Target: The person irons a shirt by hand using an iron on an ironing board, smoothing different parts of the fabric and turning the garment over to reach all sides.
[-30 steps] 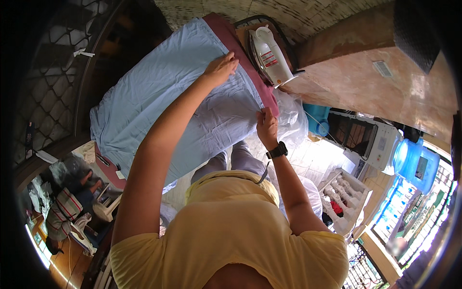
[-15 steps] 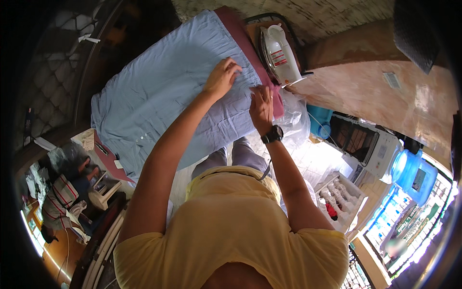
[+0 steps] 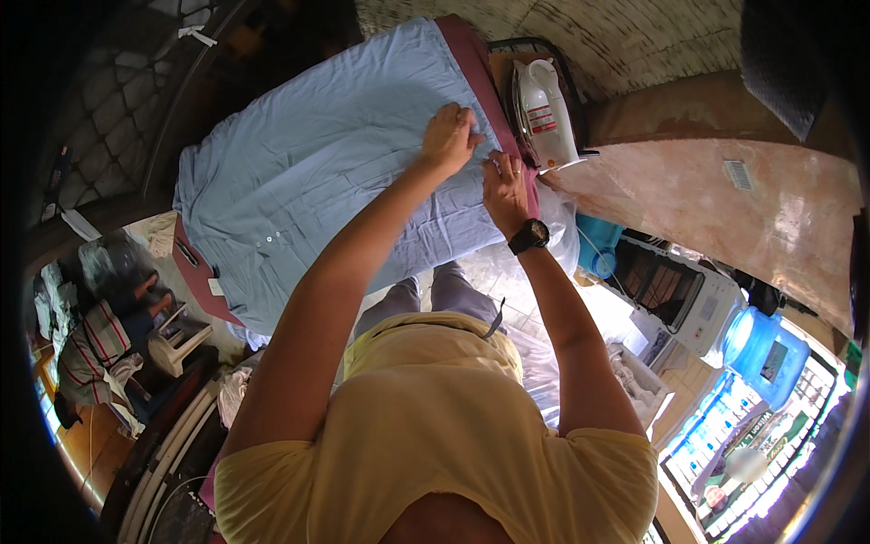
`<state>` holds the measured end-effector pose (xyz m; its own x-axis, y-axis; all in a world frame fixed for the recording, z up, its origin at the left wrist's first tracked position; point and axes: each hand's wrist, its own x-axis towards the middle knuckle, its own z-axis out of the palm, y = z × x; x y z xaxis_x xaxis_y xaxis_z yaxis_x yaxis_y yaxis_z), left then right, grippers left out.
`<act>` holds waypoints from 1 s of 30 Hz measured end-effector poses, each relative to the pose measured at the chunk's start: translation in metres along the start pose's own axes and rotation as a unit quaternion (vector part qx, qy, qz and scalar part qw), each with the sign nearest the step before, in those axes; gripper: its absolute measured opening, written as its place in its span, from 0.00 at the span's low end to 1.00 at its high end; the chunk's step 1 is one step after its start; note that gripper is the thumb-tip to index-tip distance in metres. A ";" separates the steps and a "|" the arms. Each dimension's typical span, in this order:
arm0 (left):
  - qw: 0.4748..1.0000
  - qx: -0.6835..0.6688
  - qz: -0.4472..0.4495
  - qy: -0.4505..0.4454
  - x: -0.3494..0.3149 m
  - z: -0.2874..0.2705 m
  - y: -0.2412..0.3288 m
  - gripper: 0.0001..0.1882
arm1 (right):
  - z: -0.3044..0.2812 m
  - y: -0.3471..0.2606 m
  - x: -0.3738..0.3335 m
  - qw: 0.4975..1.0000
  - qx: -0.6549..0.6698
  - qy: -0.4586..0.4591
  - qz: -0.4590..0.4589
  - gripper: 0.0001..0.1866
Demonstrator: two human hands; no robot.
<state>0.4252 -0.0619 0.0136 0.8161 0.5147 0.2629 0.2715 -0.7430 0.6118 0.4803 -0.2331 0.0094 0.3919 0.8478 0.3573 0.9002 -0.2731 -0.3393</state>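
A light-blue garment (image 3: 335, 172) with small pale buttons lies spread over a padded board with a maroon cover (image 3: 467, 54). Near the garment's right edge, the curled fingers of my left hand (image 3: 450, 139) pinch the cloth. My right hand (image 3: 505, 192), a dark watch on its wrist, is a little nearer to me and grips the same edge, fingers bent. Its fingertips are partly hidden. Just beyond the board's right end, a white clothes iron (image 3: 546, 118) rests on a stand. Shallow creases run across the cloth between my hands and the near edge.
Clear plastic wrapping (image 3: 564, 231) hangs by the board's right end. Further right are a white oven-like appliance (image 3: 698, 308) and a large blue water jug (image 3: 770, 358). A dark lattice door (image 3: 109, 118) is at the left, above a small stool (image 3: 177, 344).
The whole view has shifted, so the board and iron appear further right. Both hands stay at the garment's right edge, with the left fingers slightly more curled.
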 end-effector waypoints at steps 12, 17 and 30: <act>0.982 -0.135 0.120 0.061 -0.002 0.022 -0.015 0.09 | -0.008 -0.019 -0.012 0.999 0.032 -0.042 -0.005 0.22; 0.989 0.026 0.130 0.059 -0.015 0.021 -0.007 0.11 | -0.016 -0.013 -0.014 0.997 0.045 -0.058 -0.011 0.23; 0.966 0.219 0.137 -0.014 -0.050 0.021 -0.001 0.29 | -0.004 -0.004 -0.012 0.990 0.124 0.040 0.056 0.06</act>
<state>0.3949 -0.0952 -0.0157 0.8997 0.2665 0.3456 0.2285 -0.9623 0.1474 0.4729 -0.2440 0.0101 0.5093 0.7772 0.3696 0.7797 -0.2349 -0.5804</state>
